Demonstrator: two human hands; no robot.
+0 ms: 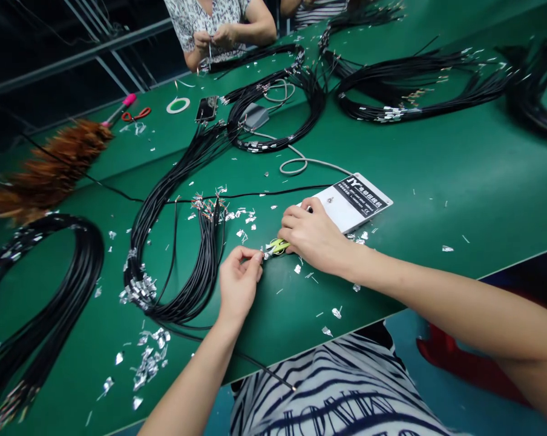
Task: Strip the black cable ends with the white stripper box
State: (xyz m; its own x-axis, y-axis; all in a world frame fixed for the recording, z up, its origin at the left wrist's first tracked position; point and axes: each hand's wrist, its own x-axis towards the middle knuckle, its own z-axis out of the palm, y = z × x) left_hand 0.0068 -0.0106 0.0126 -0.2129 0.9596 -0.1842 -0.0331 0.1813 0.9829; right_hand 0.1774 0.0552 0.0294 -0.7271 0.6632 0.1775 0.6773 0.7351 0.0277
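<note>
My left hand (pixel 238 280) is closed in a pinch on the end of a thin black cable at about the table's front middle. My right hand (pixel 313 233) is closed around small yellow-green scissors (pixel 278 246), whose tip meets the pinched cable end. Just left of my hands lies a coiled bundle of black cables (pixel 183 242) with foil-wrapped ends. Silver foil scraps (pixel 149 360) are scattered over the green table (pixel 437 181).
A white box with a black label (pixel 353 200) lies behind my right hand, a grey cord running from it. More cable coils (pixel 414 91) lie at the back and far left. A feather duster (pixel 51 169), red scissors, a tape roll and a phone lie at the back left. Another person (pixel 219 30) works across the table.
</note>
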